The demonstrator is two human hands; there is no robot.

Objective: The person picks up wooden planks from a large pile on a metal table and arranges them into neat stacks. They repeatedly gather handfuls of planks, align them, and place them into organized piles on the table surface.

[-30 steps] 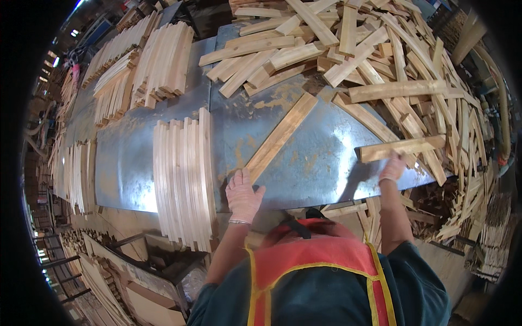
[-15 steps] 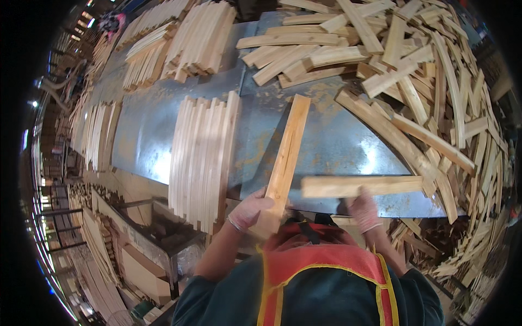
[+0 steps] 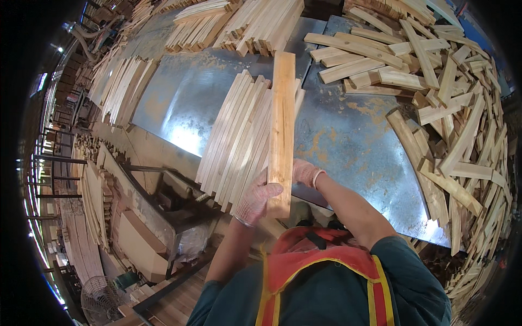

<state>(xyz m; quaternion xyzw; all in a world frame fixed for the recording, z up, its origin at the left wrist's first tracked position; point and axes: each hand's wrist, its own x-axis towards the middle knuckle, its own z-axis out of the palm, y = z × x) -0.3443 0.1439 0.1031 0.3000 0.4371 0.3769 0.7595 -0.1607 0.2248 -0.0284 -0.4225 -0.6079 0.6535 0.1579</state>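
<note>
A long, flat wooden board [image 3: 283,119] with a warm tan face stands up in front of me, its far end over a row of pale boards. Near its lower end my left hand [image 3: 258,201], in a pale knitted glove, is closed round it, thumb across the face. My right hand [image 3: 307,173], gloved alike, is curled against the board's right edge; its fingertips are hidden behind the wood. The row of pale boards [image 3: 234,141] lies side by side on the metal tabletop [image 3: 348,141], just left of the held board and partly covered by it.
Loose boards [image 3: 462,125] are heaped in a jumble along the right side. More stacked boards [image 3: 261,24] sit at the far side, and another bundle [image 3: 128,89] lies at the left. Below left are a metal-framed cart [image 3: 157,217] and a wire fan guard [image 3: 100,299].
The short board that my right hand held is no longer in it. That hand has come left to the tan board, which is now more upright. The view has turned toward the left.
</note>
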